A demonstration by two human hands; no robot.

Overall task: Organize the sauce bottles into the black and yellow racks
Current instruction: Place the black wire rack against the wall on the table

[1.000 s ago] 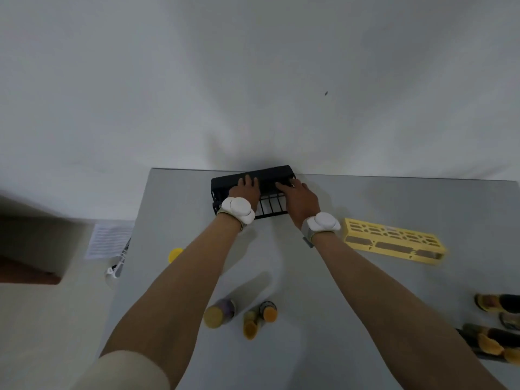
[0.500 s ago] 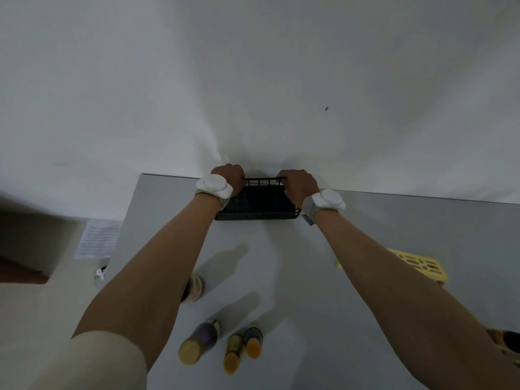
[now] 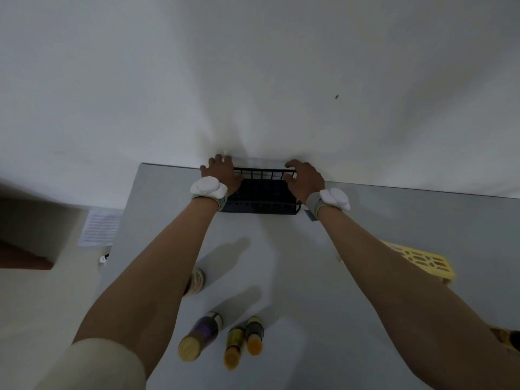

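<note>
The black wire rack [image 3: 263, 192] stands upright at the far edge of the grey table [image 3: 394, 220], against the white wall. My left hand [image 3: 221, 174] grips its left end and my right hand [image 3: 305, 178] grips its right end. The yellow rack [image 3: 422, 260] lies to the right, partly hidden behind my right forearm. Three sauce bottles stand near me: a purple-labelled one [image 3: 201, 334], and two small orange-capped ones [image 3: 233, 344] [image 3: 254, 334]. Another bottle [image 3: 197, 280] peeks out beside my left forearm.
More bottles [image 3: 506, 337] show at the right edge, mostly hidden. A sheet of paper [image 3: 98, 228] lies on the floor left of the table. The table's left edge runs close to my left arm.
Both hands have turned the black rack upright and pushed it back against the wall. My view has shifted closer to the table's far edge.
</note>
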